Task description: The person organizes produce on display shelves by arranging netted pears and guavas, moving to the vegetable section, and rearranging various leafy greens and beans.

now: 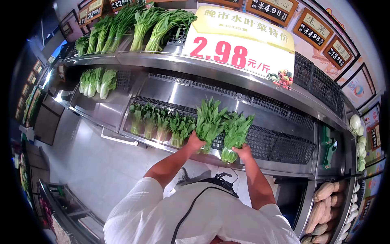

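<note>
My left hand is closed on the lower stems of a bunch of leafy greens with long pointed leaves. A second bunch of leafy greens is gripped near its pale stem ends by my right hand. Both bunches lean with their leaves toward the back of the lower shelf, stems toward me. Left of my left hand, several shorter bunches of dark greens stand in a row on the shelf. Some fingers of both hands are hidden behind the stems.
Black plastic crates line the shelf right of my hands, behind a metal front edge. Overhead, an upper shelf holds long green bunches and a large price sign. Squashes lie at lower right; a green plastic piece is nearby.
</note>
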### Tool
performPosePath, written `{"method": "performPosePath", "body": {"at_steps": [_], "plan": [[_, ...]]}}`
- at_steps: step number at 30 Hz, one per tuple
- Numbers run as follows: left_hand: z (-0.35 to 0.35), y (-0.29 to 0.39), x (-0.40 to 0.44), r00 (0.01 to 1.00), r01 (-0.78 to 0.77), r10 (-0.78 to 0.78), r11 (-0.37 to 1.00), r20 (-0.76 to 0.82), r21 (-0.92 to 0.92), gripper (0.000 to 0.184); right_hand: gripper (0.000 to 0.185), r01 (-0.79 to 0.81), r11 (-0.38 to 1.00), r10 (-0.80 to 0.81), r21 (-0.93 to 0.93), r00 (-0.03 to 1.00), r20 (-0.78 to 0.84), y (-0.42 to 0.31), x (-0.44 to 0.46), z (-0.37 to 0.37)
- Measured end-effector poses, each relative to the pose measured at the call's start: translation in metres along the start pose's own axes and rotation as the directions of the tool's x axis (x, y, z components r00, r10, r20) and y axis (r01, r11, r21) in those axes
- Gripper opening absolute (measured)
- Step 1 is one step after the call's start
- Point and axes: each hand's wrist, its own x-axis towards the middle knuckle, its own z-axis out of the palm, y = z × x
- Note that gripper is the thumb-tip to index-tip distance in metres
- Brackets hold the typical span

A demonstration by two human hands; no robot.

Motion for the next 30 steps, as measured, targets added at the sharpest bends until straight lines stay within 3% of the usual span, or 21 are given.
{"method": "performPosePath", "body": {"at_steps": [2,4,5,6,7,8,9,10,12,13,14,15,17,18,19,20,23,24,27,28,30], "plan": [[-0.011,0.012,-0.020,0.998,-0.058,0.059,0.998,0.017,-0.007,0.115,0.056,0.021,0.978,-0.026,0.206,0.999,0.026,0.006,-0.007,-0.006],[-0.012,-0.005,-0.036,0.996,-0.093,0.093,0.987,0.002,0.132,0.121,0.055,0.007,0.989,0.011,0.150,0.993,-0.121,0.007,-0.022,-0.015],[-0.018,-0.009,-0.044,0.986,-0.163,0.159,0.980,0.040,0.118,0.118,0.054,-0.017,0.992,0.044,0.127,0.977,-0.210,0.013,-0.032,-0.023],[-0.023,-0.022,-0.058,0.974,-0.227,0.227,0.974,0.006,0.004,0.111,0.048,0.017,0.984,0.024,0.179,0.974,-0.226,0.023,-0.040,-0.033],[-0.028,-0.031,-0.066,0.972,-0.233,0.233,0.972,0.023,0.025,0.102,0.038,0.058,0.989,-0.025,0.135,0.971,-0.240,0.034,-0.051,-0.045],[-0.037,-0.019,-0.083,0.992,-0.101,0.105,0.993,0.068,-0.064,0.092,0.036,-0.026,0.981,0.068,0.191,0.974,-0.215,0.051,-0.057,-0.054],[-0.039,-0.039,-0.086,0.987,-0.138,0.139,0.990,0.086,-0.014,0.082,0.036,-0.107,0.962,0.156,0.249,0.971,-0.184,0.072,-0.064,-0.062],[-0.041,-0.047,-0.094,0.993,-0.068,0.080,0.990,0.091,-0.121,0.073,0.040,-0.123,0.952,0.178,0.280,0.968,-0.178,0.089,-0.075,-0.069],[-0.050,-0.043,-0.109,0.991,-0.081,0.086,0.995,0.100,-0.055,0.033,0.051,-0.077,0.996,0.086,0.043,0.965,-0.250,0.107,-0.108,-0.086],[-0.050,-0.049,-0.110,0.990,0.021,0.002,0.987,0.142,-0.158,0.032,0.055,-0.057,0.997,0.042,-0.053,0.968,-0.249,0.122,-0.123,-0.091],[-0.049,-0.044,-0.112,0.988,0.024,-0.017,0.999,0.154,-0.039,0.025,0.057,-0.090,0.993,0.066,-0.081,0.963,-0.261,0.136,-0.136,-0.093],[-0.042,-0.032,-0.117,0.990,0.086,-0.076,0.993,0.120,-0.084,0.024,0.060,-0.122,0.987,0.089,-0.107,0.959,-0.268,0.148,-0.145,-0.096],[-0.028,-0.069,-0.092,0.976,-0.186,0.186,0.982,0.109,-0.008,0.027,0.060,-0.224,0.970,0.198,-0.093,0.952,-0.234,0.158,-0.164,-0.101],[-0.020,-0.059,-0.086,0.979,-0.197,0.190,0.975,0.073,0.104,0.028,0.059,-0.222,0.968,0.190,-0.118,0.953,-0.236,0.160,-0.173,-0.106],[-0.015,-0.039,-0.090,0.980,-0.199,0.197,0.956,0.030,0.214,0.028,0.058,-0.218,0.965,0.181,-0.146,0.956,-0.231,0.163,-0.180,-0.108],[-0.008,-0.019,-0.092,0.996,-0.089,0.085,0.972,0.027,0.216,0.039,0.057,-0.220,0.969,0.188,-0.113,0.952,-0.242,0.167,-0.186,-0.111],[0.021,-0.036,-0.052,0.968,-0.215,0.242,0.931,-0.060,0.295,0.062,0.055,-0.206,0.977,0.186,-0.053,0.949,-0.256,0.178,-0.202,-0.117],[0.025,-0.036,-0.042,0.991,-0.073,0.105,0.947,-0.085,0.312,0.086,0.055,-0.197,0.979,0.178,-0.051,0.950,-0.258,0.183,-0.207,-0.121],[0.041,-0.061,-0.016,0.960,-0.044,0.171,0.874,-0.221,0.483,0.095,0.054,-0.208,0.970,0.176,-0.124,0.957,-0.230,0.208,-0.215,-0.125],[0.039,-0.060,-0.018,0.971,0.024,0.110,0.837,-0.211,0.547,0.098,0.054,-0.227,0.961,0.189,-0.158,0.957,-0.222,0.219,-0.221,-0.127],[0.036,-0.059,-0.021,0.961,-0.039,0.201,0.780,-0.190,0.624,0.103,0.057,-0.289,0.946,0.248,-0.144,0.936,-0.250,0.234,-0.238,-0.124]]}}
